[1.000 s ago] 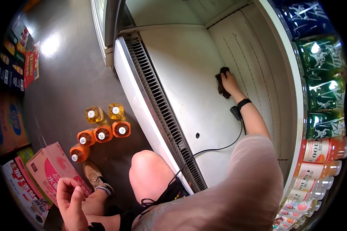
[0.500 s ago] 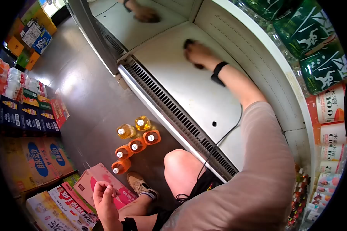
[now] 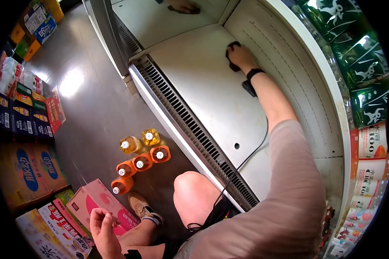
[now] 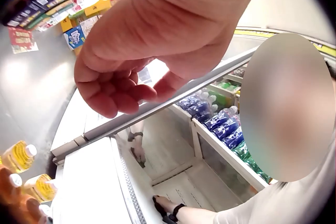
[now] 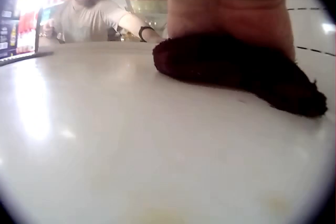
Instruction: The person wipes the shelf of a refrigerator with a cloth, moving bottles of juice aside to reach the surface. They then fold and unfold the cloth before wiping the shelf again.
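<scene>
Cloth [image 5: 231,64] gripped under right hand [image 3: 241,57], pressed down, far right on cabinet floor [image 3: 203,95]; probably soft, light, best bunched mid-length; left hand [image 3: 103,231] loosely curled, holding nothing!

Head view downward, wrist views close
</scene>
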{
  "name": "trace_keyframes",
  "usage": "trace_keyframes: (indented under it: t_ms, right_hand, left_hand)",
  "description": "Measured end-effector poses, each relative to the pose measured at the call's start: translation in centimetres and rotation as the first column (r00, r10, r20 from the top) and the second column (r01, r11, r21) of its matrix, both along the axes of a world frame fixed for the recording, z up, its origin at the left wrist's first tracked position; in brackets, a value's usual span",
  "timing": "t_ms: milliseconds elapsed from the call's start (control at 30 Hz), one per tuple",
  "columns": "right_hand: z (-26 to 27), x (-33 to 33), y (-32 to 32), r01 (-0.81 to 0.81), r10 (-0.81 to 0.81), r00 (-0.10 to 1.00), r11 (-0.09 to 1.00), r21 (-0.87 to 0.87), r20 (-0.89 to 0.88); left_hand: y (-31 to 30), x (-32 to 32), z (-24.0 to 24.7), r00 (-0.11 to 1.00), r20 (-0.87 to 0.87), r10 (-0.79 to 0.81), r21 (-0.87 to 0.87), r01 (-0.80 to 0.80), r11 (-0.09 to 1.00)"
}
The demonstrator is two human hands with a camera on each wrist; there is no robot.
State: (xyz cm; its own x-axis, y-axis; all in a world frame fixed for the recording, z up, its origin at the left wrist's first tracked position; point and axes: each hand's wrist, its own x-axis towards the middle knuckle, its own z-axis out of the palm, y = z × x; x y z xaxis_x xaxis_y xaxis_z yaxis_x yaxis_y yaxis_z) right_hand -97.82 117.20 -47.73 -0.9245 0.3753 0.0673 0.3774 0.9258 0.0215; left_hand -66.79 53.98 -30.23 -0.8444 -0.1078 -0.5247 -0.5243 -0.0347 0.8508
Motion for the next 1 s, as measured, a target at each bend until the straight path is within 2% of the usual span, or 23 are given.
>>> trace_keyframes:
  t_ms: [33,67,100,133,167,200,300,333,367,400,433,467,567,633,667,700,733,767,867,900,933,967,1000]
  right_hand:
    - [-1.4,-1.9,-0.6,-0.100,0.099,0.995,0.994,0.054,0.011]
    - [3.1,-0.2,-7.4,-0.069,0.073,0.997,0.988,-0.136,0.027]
    - [1.3,-1.5,-9.4,-0.260,0.262,0.963,0.965,-0.041,0.064]
    - [3.1,-0.2,-14.3,-0.324,0.325,0.946,0.944,-0.056,0.009]
    - [2.5,1.0,-17.8,-0.417,0.412,0.907,0.908,-0.044,-0.081]
    - [2.3,1.6,-19.4,-0.506,0.496,0.851,0.862,-0.022,-0.173]
    - [3.7,2.2,-17.2,-0.534,0.509,0.842,0.833,-0.144,-0.182]
    - [5.4,1.1,-15.2,-0.301,0.324,0.942,0.932,-0.202,0.090]
    - [3.4,-0.5,-9.7,-0.328,0.348,0.936,0.916,-0.233,0.051]
    - [1.0,-2.0,-2.9,-0.466,0.453,0.883,0.878,0.106,0.127]
    - [1.7,-1.6,-0.9,-0.179,0.179,0.983,0.984,0.020,0.033]
    - [2.6,-1.6,-0.1,0.122,-0.126,0.992,0.989,-0.088,-0.030]
    - [4.1,-2.0,-2.2,0.224,-0.216,0.972,0.970,-0.091,0.088]
    - [1.1,-5.2,-2.5,0.040,-0.034,0.999,0.987,-0.153,0.036]
    - [4.9,-4.3,-7.9,-0.045,0.065,0.987,0.990,-0.130,0.150]
    - [5.5,-4.5,-11.0,-0.265,0.277,0.949,0.960,-0.094,0.149]
    - [4.8,-4.3,-14.0,-0.333,0.335,0.942,0.939,-0.091,0.005]
    - [4.3,-4.7,-15.8,-0.397,0.404,0.912,0.913,-0.091,0.069]
    - [4.3,-4.8,-14.5,-0.461,0.474,0.878,0.874,-0.153,0.061]
    - [4.2,-5.4,-12.6,-0.414,0.421,0.906,0.902,-0.121,0.045]
    - [2.3,-7.6,-8.3,-0.657,0.632,0.748,0.749,0.087,0.202]
    - [0.2,-9.2,-4.2,-0.614,0.589,0.786,0.778,0.131,0.190]
    - [4.4,-6.9,-5.8,-0.205,0.228,0.966,0.964,-0.168,0.125]
  left_hand:
    - [0.2,-0.1,0.0,1.000,0.006,-0.019,0.023,0.019,1.000]
    - [0.6,-0.3,0.1,0.999,0.013,-0.043,0.047,0.043,0.998]
    - [1.1,-0.6,0.3,0.998,0.024,-0.060,0.039,0.059,0.998]
    - [1.8,-0.9,0.4,0.996,0.032,-0.078,0.030,0.077,0.997]
    - [2.4,-1.3,0.5,0.995,0.036,-0.094,0.017,0.094,0.995]
    - [2.7,-1.6,0.4,0.995,0.040,-0.089,0.024,0.088,0.996]
    - [2.9,-2.2,0.3,0.998,0.038,-0.058,0.025,0.057,0.998]
    - [2.8,-2.3,0.3,0.999,0.029,-0.039,0.020,0.038,0.999]
    - [2.5,-2.1,0.4,0.999,0.030,-0.018,0.011,0.017,1.000]
    - [2.0,-1.7,0.4,0.999,0.031,-0.013,0.000,0.013,1.000]
    - [1.4,-1.5,0.1,1.000,0.026,-0.007,-0.003,0.007,1.000]
    - [1.2,-1.5,-0.3,1.000,0.023,-0.006,-0.001,0.006,1.000]
    - [1.4,-1.3,-0.6,0.998,0.037,-0.042,-0.026,0.043,0.999]
    - [1.7,-1.4,-0.7,0.998,0.026,-0.064,-0.024,0.064,0.998]
    - [2.3,-1.6,-0.5,0.997,0.033,-0.067,-0.015,0.068,0.998]
    - [3.0,-2.0,0.0,0.995,0.050,-0.081,-0.010,0.081,0.997]
    - [3.5,-2.3,0.3,0.993,0.064,-0.096,-0.006,0.096,0.995]
    - [3.7,-2.4,0.2,0.993,0.072,-0.090,-0.007,0.091,0.996]
    - [3.0,-2.3,0.0,0.994,0.084,-0.070,0.001,0.071,0.998]
    - [2.4,-2.1,-0.2,0.996,0.062,-0.064,0.018,0.063,0.998]
    - [1.9,-1.8,-0.4,0.998,0.035,-0.047,0.038,0.046,0.998]
    - [1.8,-1.7,-0.2,0.999,0.019,-0.027,0.027,0.027,0.999]
    - [2.0,-1.6,-0.3,1.000,0.003,-0.007,0.017,0.007,1.000]
